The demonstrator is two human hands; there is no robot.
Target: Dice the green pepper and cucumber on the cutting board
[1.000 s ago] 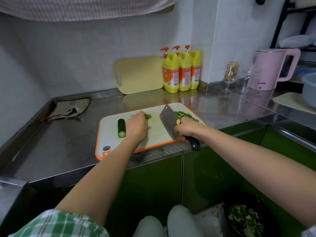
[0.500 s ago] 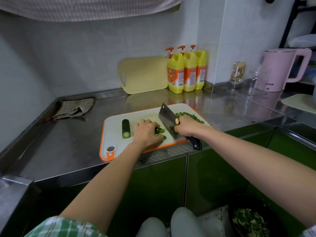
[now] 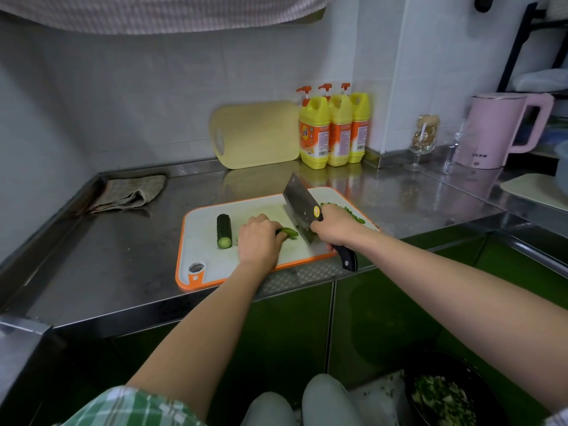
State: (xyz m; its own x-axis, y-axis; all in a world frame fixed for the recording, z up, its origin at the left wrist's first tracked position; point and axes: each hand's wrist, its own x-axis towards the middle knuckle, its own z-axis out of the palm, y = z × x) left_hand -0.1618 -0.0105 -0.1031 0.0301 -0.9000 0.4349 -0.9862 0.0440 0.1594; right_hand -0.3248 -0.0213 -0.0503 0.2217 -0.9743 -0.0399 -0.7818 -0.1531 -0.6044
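The left hand (image 3: 259,241) lies knuckles-up on the board, its fingers curled down over a short green vegetable strip (image 3: 288,232) and pinning it flat. Whether the strip is cucumber or pepper cannot be told. The right hand (image 3: 333,229) is wrapped tight round the black handle of a broad steel cleaver (image 3: 299,204), whose blade stands tilted, its edge just beside the strip's free end.

Both hands work over a white plastic cutting board with an orange rim (image 3: 201,241), set at the front edge of a stainless steel counter (image 3: 123,256). Left of the left hand, apart from it, lies a dark green cucumber stub (image 3: 224,230) with its cut face toward the camera. Behind the right hand sits a heap of diced green pieces (image 3: 353,212).

Further back a pale yellow cutting board (image 3: 258,133) leans on the tiled wall beside three yellow detergent bottles (image 3: 335,130). A grey folded cloth (image 3: 129,193) lies in the far left corner — a pink kettle (image 3: 498,130) stands at the right.
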